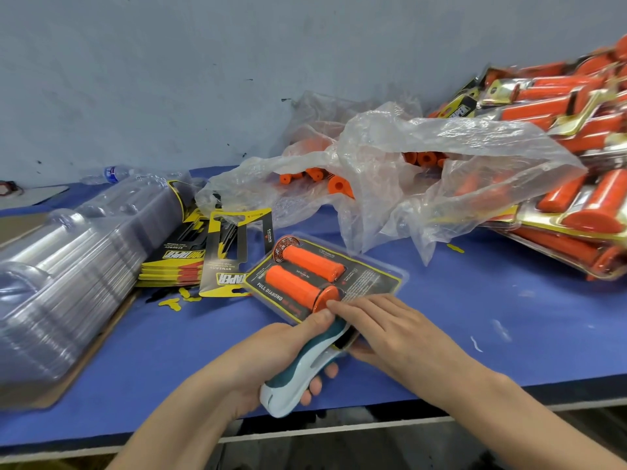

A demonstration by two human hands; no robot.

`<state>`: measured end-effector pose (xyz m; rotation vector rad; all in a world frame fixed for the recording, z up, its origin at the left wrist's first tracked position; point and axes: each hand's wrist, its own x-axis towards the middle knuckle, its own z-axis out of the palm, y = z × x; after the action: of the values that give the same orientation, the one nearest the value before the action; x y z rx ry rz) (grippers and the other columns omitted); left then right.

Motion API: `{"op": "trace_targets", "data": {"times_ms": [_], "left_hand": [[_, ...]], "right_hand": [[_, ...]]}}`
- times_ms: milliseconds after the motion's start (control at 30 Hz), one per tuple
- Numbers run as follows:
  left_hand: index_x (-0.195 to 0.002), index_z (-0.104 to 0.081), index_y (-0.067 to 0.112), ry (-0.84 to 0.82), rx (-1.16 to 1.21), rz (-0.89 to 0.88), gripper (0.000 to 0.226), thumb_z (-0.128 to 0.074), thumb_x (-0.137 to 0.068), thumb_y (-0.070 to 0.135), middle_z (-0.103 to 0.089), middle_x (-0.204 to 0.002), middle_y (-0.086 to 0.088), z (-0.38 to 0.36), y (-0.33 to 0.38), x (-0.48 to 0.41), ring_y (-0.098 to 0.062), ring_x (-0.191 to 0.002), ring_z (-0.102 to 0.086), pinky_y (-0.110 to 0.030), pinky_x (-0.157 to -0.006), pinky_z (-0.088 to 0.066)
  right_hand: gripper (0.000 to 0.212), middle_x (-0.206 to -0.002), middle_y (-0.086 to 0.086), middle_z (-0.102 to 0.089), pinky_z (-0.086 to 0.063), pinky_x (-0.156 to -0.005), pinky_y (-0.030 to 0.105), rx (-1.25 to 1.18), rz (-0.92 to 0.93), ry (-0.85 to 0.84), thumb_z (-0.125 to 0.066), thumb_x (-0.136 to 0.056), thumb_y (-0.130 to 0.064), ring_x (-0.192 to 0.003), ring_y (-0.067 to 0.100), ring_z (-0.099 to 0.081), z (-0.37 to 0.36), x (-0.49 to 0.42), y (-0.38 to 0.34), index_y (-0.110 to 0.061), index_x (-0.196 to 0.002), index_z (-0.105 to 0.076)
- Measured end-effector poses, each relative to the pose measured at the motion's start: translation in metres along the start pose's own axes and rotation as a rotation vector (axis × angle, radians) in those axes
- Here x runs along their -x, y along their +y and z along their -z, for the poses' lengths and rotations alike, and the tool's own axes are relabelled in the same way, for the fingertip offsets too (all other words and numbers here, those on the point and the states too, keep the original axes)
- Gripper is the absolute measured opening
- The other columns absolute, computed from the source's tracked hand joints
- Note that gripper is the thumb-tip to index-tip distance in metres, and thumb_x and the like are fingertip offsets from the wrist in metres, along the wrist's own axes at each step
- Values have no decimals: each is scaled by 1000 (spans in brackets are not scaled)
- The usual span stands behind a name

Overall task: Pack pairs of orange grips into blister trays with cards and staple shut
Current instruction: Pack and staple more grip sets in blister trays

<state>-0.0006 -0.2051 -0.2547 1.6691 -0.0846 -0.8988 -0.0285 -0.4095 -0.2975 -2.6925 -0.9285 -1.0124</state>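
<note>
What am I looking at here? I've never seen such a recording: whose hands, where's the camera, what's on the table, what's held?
No machine: these are a person's two bare hands, filmed by one wide-angle camera on their head, looking down. The left hand grips a stapler, its mouth at the near edge of a pack holding two orange grips over a card. The right hand pinches that edge, fingers on top, thumb beneath. On the blue table: stacked clear trays and cards at left, a bag of loose grips behind, finished packs piled at right.
</note>
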Motion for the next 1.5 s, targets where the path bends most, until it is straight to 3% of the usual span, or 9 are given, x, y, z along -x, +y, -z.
{"op": "trace_targets", "data": {"times_ms": [200,433,633,767,867,1000,1133,1233,1500], "left_hand": [[-84,-75,10,-12,-7,-20,62,-68,-71,70,-70,-82,-16,0,-4,-2,-22,-58,-61,-28,-50,-52],[-90,-76,17,-38,-211,-12,78,-57,-67,88,-73,-87,-18,25,1,11,-25,-61,-66,-27,-57,-54],[-82,-67,14,560,-771,-54,105,-30,-46,105,-65,-69,4,100,-7,33,-12,-61,-68,-25,-59,-44],[-108,-71,22,841,-1046,-88,91,-17,-72,87,-61,-103,-7,122,-15,21,-27,-107,-54,-37,-89,-42],[-126,-61,16,1068,-1164,-474,73,-38,-89,75,-52,-123,-11,110,-7,19,-33,-117,-49,-45,-98,-43],[-122,-62,18,795,-1234,-1016,52,-54,-87,56,-59,-117,-1,62,4,10,-25,-107,-59,-44,-93,-48],[-90,-48,34,848,-959,-1101,17,-52,-92,50,-54,-77,14,39,15,8,-10,-65,-51,-32,-60,-47],[-86,-43,34,839,-527,-1076,24,-45,-94,57,-53,-69,12,29,22,9,-8,-55,-47,-22,-50,-41],[-84,-63,19,629,136,-744,52,-49,-85,69,-67,-73,10,-2,19,-17,-7,-69,-65,-19,-67,-53]], "right_hand": [[36,-104,0,-66,-49,-86,27,-55,6,-3,-79,-81,-21,-94,16,-61,1,3,1,-12,-112,-63],[46,-120,-2,-63,-49,-87,28,-20,-33,-68,-61,-89,-30,-98,14,-62,12,-2,-4,-15,-131,-55],[22,-104,-8,-67,-45,-85,28,33,-15,-8,-50,-94,-27,-88,14,-64,10,-1,-1,-22,-104,-69],[17,-103,-9,-68,-46,-86,34,75,-28,91,-55,-98,-23,-87,16,-64,13,-6,0,-23,-101,-71],[14,-104,-10,-68,-46,-86,37,76,-59,213,-62,-95,-15,-92,18,-63,24,-22,-2,-22,-101,-72],[10,-96,-7,-67,-44,-90,37,92,-84,325,-68,-91,-12,-91,20,-62,45,-51,-6,-19,-97,-72],[29,-121,-8,-61,-32,-107,31,-71,-115,462,-66,-93,-22,-115,13,-55,68,-73,-6,-25,-121,-58],[60,-145,-9,-39,-32,-109,23,-346,-449,656,-56,-94,-47,-132,7,-39,80,-83,0,-28,-146,-32],[46,-85,-11,-70,-42,-66,4,-1100,-1011,332,-33,-98,-52,-78,-6,-62,26,-49,-18,-20,-98,-66]]}}
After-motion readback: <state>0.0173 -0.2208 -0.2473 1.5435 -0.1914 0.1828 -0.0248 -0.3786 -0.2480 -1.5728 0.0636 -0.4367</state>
